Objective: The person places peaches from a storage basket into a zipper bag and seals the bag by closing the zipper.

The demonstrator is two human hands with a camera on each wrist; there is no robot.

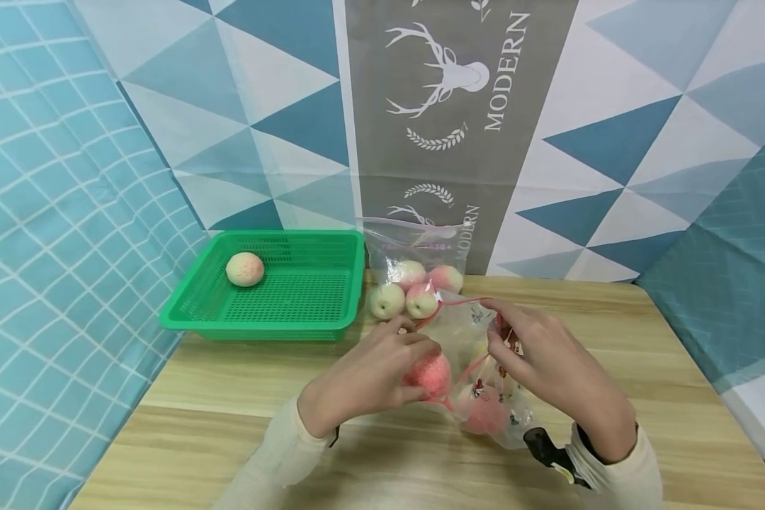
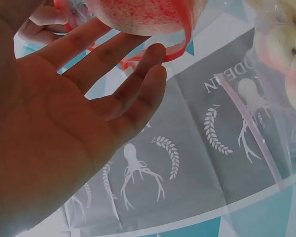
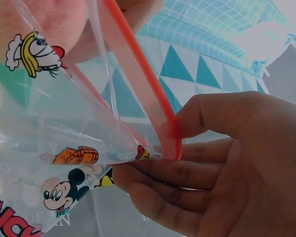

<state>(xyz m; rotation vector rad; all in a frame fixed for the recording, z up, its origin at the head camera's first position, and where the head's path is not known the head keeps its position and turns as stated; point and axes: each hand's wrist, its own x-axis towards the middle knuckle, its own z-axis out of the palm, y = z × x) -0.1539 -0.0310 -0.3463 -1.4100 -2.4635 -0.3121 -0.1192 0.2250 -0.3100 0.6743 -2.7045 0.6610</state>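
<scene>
My left hand (image 1: 370, 372) grips a pink-red peach (image 1: 430, 374) at the red-edged mouth of a clear zip bag with cartoon prints (image 1: 513, 418). In the left wrist view the speckled peach (image 2: 140, 17) sits at the fingertips, beside the red zip strip (image 2: 183, 47). On the other side, my right hand (image 1: 548, 354) pinches the bag's rim, which the right wrist view shows between thumb and fingers (image 3: 187, 173). The bag mouth is spread apart between both hands. Lower in the bag lies another peach (image 1: 486, 414), blurred by the plastic.
Behind the hands, a second clear zip bag (image 1: 414, 237) holds several pale peaches (image 1: 387, 302) and leans near the patterned backdrop. At the left stands a green plastic basket (image 1: 261, 326) with one peach (image 1: 245, 269) in it. All rest on a wood-grain table (image 1: 229, 425).
</scene>
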